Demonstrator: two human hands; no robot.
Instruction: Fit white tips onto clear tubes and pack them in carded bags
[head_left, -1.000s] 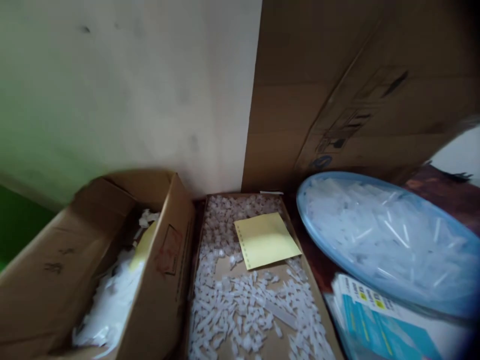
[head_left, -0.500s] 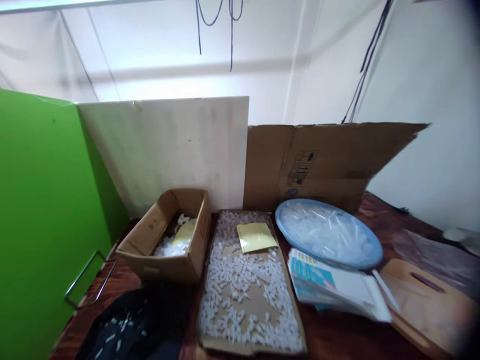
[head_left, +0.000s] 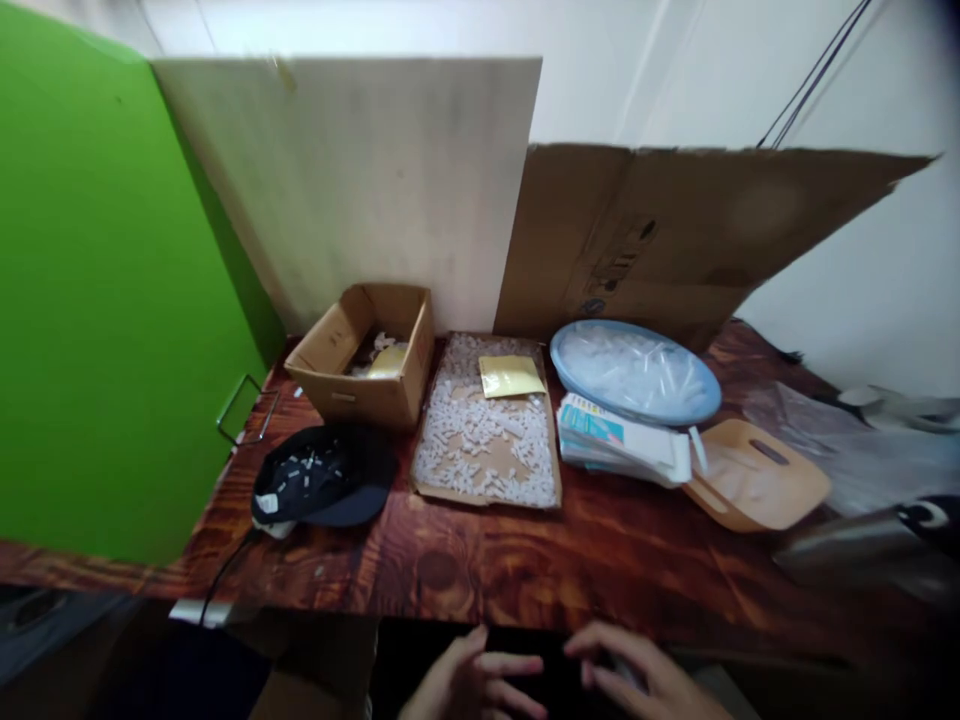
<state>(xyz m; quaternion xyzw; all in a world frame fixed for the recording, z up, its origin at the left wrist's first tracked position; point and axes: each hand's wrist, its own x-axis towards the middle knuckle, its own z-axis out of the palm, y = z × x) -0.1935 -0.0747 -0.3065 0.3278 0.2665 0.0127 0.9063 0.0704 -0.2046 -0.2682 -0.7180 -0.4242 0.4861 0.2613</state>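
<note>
My left hand (head_left: 474,680) and my right hand (head_left: 637,680) show at the bottom edge, below the front edge of the wooden table (head_left: 525,560). Both have fingers spread and hold nothing I can see; they hover over something dark there. On the table a flat cardboard tray (head_left: 487,440) carries several small white plastic pieces and a yellow paper (head_left: 510,376). A cardboard box (head_left: 367,365) with white pieces stands to its left. A blue dish (head_left: 634,372) of clear tubes sits to the right.
A black tray (head_left: 322,478) with small white bits lies front left. A stack of printed leaflets (head_left: 619,445) and a tan board (head_left: 754,487) lie right. A green panel (head_left: 97,300), a pale board and cardboard sheet (head_left: 675,240) wall the table. Plastic bags (head_left: 862,450) lie far right.
The view has pulled back and tilted down from a close look at the boxes. The whole table shows now, and both my hands have come into view at the bottom.
</note>
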